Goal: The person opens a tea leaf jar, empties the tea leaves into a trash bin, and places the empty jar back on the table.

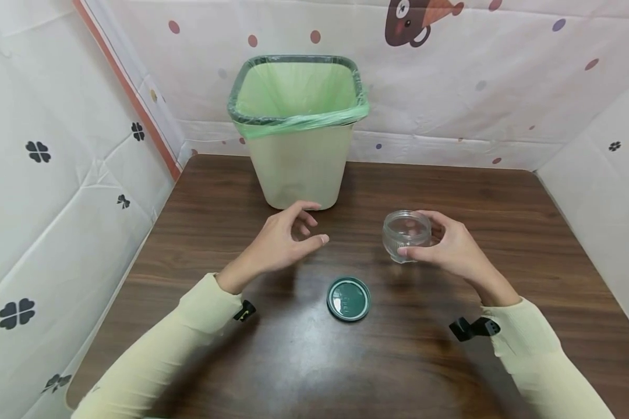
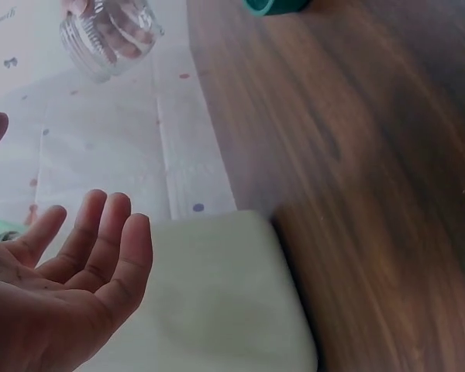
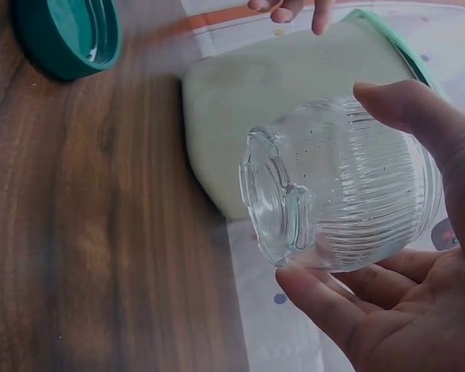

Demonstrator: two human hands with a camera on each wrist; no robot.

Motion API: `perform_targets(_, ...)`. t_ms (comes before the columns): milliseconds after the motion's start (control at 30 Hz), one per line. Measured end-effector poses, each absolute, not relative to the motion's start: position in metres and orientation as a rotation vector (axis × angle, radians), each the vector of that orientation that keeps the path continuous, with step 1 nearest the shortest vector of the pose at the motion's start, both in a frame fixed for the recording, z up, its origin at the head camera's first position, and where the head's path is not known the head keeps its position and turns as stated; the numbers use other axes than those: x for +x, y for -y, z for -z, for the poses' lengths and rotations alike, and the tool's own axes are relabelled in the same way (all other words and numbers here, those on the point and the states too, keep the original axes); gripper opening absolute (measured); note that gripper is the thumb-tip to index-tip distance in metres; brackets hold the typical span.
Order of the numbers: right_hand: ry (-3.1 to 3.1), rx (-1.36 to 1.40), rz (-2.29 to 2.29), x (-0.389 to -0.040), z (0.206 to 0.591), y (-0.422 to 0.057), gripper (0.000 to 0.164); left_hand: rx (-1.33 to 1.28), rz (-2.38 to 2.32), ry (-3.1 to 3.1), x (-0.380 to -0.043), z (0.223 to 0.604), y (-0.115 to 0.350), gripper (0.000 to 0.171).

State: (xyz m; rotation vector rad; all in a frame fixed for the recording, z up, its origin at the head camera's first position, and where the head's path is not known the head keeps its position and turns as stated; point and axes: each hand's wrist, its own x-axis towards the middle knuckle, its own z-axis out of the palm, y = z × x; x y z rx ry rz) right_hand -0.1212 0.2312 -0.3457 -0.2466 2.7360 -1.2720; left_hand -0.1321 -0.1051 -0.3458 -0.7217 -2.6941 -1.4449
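My right hand (image 1: 453,247) grips a clear glass jar (image 1: 398,237) from its right side, thumb on the near side and fingers on the far side. No lid is on the jar, and its mouth faces up. Held above the table, the jar (image 3: 333,186) shows its ribbed wall and its base in the right wrist view. A round green lid (image 1: 348,299) lies on the table between the hands, nearer the person. My left hand (image 1: 288,235) hovers left of the jar, fingers loosely curved, thumb apart, nothing in it; the left wrist view shows its palm (image 2: 54,302) bare.
Behind the left hand, at the back of the brown wooden table (image 1: 304,361), stands a pale bin (image 1: 301,166) lined with a green bag (image 1: 314,120). Patterned white sheets (image 1: 451,105) rise along the back and both sides of the table.
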Motion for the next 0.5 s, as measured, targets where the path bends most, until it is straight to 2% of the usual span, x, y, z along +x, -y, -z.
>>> perform_targets(500,-2.712,-0.228,1.256,-0.119,0.356,-0.23,0.082,-0.834,1.333,2.786,-0.122,0.355,0.091,0.059)
